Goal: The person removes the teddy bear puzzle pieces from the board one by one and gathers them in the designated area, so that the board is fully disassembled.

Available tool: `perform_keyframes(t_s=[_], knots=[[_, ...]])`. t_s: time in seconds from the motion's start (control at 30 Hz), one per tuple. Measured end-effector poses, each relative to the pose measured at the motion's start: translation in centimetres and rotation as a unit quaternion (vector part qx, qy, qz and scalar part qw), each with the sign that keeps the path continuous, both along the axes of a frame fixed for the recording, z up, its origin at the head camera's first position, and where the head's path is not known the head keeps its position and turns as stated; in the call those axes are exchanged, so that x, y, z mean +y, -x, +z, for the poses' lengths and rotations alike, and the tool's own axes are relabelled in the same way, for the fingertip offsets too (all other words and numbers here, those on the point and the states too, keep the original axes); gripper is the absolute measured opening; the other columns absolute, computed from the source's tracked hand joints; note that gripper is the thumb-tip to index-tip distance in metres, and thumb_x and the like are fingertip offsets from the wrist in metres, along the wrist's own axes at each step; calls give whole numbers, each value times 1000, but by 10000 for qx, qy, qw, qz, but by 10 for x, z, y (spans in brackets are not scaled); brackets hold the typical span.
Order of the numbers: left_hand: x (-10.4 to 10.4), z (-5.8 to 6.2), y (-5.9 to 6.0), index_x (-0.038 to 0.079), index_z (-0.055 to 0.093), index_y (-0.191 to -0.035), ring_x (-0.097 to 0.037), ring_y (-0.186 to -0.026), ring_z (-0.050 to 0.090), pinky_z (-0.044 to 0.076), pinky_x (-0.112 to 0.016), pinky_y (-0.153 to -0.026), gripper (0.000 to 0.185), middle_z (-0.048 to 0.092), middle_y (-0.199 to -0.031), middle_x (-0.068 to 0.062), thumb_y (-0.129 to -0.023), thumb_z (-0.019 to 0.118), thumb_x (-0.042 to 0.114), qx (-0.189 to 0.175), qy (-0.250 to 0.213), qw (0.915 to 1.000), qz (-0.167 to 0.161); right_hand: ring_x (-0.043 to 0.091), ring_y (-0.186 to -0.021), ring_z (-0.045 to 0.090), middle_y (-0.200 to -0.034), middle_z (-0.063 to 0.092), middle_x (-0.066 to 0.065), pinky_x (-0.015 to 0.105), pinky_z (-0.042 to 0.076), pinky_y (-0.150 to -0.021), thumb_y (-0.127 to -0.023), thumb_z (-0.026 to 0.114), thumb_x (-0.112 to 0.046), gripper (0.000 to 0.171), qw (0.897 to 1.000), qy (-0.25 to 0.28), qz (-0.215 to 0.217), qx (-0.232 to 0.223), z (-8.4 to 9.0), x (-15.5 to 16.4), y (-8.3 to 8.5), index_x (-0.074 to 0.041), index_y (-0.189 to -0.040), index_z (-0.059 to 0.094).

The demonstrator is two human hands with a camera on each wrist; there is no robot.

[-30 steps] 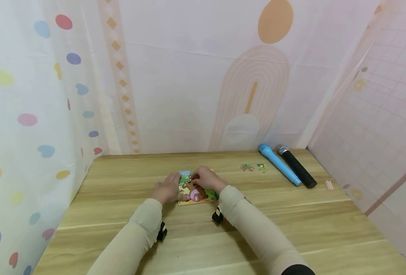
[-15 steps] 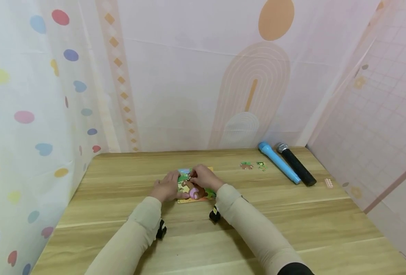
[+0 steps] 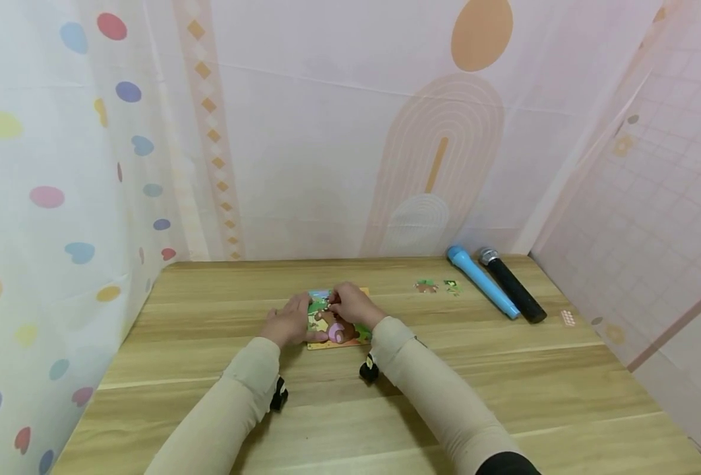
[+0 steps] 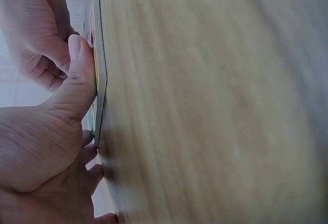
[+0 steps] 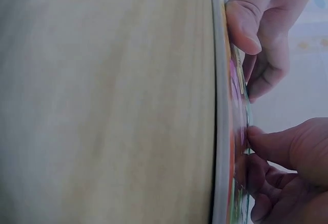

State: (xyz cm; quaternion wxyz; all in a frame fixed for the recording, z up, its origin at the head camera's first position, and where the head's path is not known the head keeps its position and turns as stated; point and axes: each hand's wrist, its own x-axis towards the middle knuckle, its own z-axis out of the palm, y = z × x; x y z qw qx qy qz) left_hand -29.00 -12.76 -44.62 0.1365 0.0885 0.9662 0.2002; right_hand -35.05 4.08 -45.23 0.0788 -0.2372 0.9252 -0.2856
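Note:
A colourful picture puzzle board (image 3: 343, 332) lies flat on the wooden table (image 3: 504, 369), seen edge-on in the wrist views (image 4: 100, 55) (image 5: 221, 106). My left hand (image 3: 289, 321) lies at the board's left edge, its straight thumb (image 4: 77, 75) pressing on the board's face. My right hand (image 3: 353, 305) is over the far part of the board. Its curled fingertips (image 5: 256, 134) pinch a small puzzle piece against the picture. The piece itself is mostly hidden by the fingers.
Two loose puzzle pieces (image 3: 426, 286) (image 3: 452, 286) lie to the right of the board. Beyond them a blue toy microphone (image 3: 482, 282) and a black microphone (image 3: 512, 285) lie side by side. A small pink item (image 3: 568, 318) sits near the right edge. Fabric walls enclose three sides.
Both hands stay on the board. The right hand's fingertips have edged slightly left over the picture; the left hand holds its place.

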Motion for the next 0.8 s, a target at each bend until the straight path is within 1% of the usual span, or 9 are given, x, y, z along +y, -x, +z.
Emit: perform_keyframes(t_s=[0.17,0.27,0.4,0.6,0.8], knots=[[0,2,0,2,13,-153,-34,-148,11,10,-67,-111,104,11,-160,-20,-82,69,54,7,49,10000,-24,12,-79,59,-92,66,6,24,51,-69,-93,62,-5,5,10000,-35,-81,22,0,-2,1,-3,-94,67],[0,2,0,1,13,-153,-35,-148,11,11,-68,-111,105,10,-160,-20,-82,69,55,7,65,10000,-69,11,-76,57,-89,66,5,23,49,-67,-93,63,-5,5,9998,-149,-35,123,1,-3,1,-4,-91,67],[-1,1,0,1,12,-153,-35,-148,10,10,-68,-111,105,10,-160,-21,-82,69,54,-26,15,10000,-70,12,-77,57,-90,65,5,23,49,-68,-93,63,-7,6,9994,-257,-1,228,2,-4,0,-4,-90,67],[-1,2,0,2,11,-153,-34,-148,9,8,-67,-112,106,9,-161,-20,-82,67,57,-112,-14,9999,-52,13,-79,58,-91,65,5,24,50,-69,-93,63,-7,5,9995,-261,-37,193,3,-4,-1,-5,-91,67],[-1,0,1,2,12,-153,-34,-148,10,8,-67,-112,106,10,-160,-21,-81,68,56,-71,-49,10000,-37,12,-78,57,-91,65,4,23,49,-69,-94,63,-8,6,9992,-374,-54,166,4,-5,0,-6,-91,68]])
